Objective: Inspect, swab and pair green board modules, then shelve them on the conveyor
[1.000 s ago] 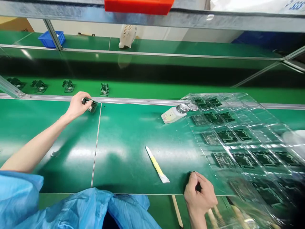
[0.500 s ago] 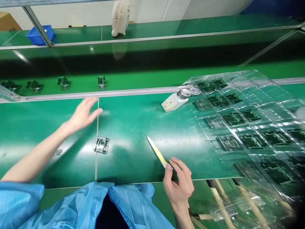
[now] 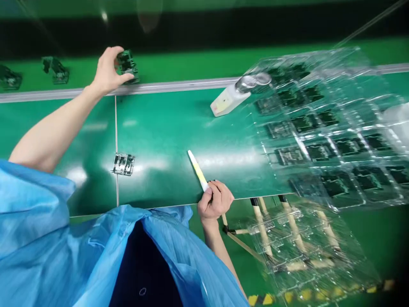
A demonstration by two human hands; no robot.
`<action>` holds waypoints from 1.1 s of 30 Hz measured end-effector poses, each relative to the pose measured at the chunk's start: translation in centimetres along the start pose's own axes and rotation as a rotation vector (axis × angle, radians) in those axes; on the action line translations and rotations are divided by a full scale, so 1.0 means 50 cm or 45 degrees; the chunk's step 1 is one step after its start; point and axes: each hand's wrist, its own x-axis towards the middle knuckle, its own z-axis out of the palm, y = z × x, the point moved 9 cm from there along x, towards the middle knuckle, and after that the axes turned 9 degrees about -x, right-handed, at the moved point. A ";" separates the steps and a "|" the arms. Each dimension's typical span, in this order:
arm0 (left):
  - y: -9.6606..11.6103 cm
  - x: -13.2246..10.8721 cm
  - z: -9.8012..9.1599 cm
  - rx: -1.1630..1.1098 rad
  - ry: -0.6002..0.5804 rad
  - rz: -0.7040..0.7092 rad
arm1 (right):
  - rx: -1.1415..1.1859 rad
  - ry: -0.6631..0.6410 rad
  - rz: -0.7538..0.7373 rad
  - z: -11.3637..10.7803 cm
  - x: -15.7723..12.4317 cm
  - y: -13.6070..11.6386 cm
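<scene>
My left hand [image 3: 108, 72] reaches over the metal rail to the far belt, thumb and fingers closed around the edges of a small green circuit board assembly [image 3: 128, 64]. At the table's front edge, my right hand [image 3: 216, 199] is curled, its thumb and fingertips at the near end of a slim, tapered yellow-and-white stick [image 3: 198, 170]. The stick's far end points away from me; its near end is hidden by the fingers. Another circuit board assembly [image 3: 124, 164] lies on the green table, over the seam between two panels.
A white bottle with a metal top [image 3: 228, 100] stands beside stacked clear plastic trays [image 3: 271, 166] holding several circuit boards. More board assemblies [image 3: 57, 70] sit on the belt at left. Below the right edge is a pipe frame [image 3: 295, 232] with clear trays.
My left hand has moved forward over the rail and taken hold of a circuit board on the belt. My right hand has closed at the stick's end. The view has tilted downward.
</scene>
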 end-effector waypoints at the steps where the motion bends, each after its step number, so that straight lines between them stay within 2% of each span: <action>1: 0.032 -0.038 0.010 -0.002 -0.055 0.100 | 0.018 -0.011 0.015 -0.003 0.002 -0.002; 4: 0.153 -0.195 0.065 -0.044 -0.295 0.524 | 0.105 -0.027 0.028 -0.018 0.021 -0.021; 6: 0.200 -0.301 0.126 0.020 -0.548 0.631 | 0.176 -0.024 -0.003 -0.030 0.045 -0.050; 8: 0.217 -0.386 0.179 0.077 -0.792 0.628 | 0.282 -0.081 -0.075 -0.030 0.073 -0.093; 9: 0.218 -0.416 0.192 0.093 -0.861 0.611 | 0.351 -0.153 -0.121 -0.022 0.084 -0.119; 11: 0.213 -0.455 0.184 0.083 -0.878 0.568 | 0.503 -0.371 -0.212 0.004 0.096 -0.174; 14: 0.183 -0.481 0.105 -0.065 -0.636 0.466 | 0.667 -0.670 -0.274 0.042 0.082 -0.239; 16: 0.139 -0.490 0.039 -0.266 -0.353 0.335 | 0.722 -0.749 -0.247 0.057 0.065 -0.263; 18: 0.082 -0.502 0.000 -0.535 -0.083 0.203 | 0.745 -0.762 -0.180 0.069 0.052 -0.275; 20: 0.032 -0.512 0.009 -0.822 0.080 0.128 | 0.762 -0.729 -0.115 0.077 0.045 -0.282; 24: -0.008 -0.512 0.089 -1.190 0.220 0.043 | 0.838 -0.657 -0.119 0.085 0.053 -0.295; 27: -0.006 -0.521 0.122 -1.243 0.324 -0.070 | 0.864 -0.653 -0.166 0.083 0.059 -0.298; 33: 0.029 -0.598 0.116 -1.229 0.423 -0.241 | 0.874 -0.700 -0.175 0.064 0.045 -0.288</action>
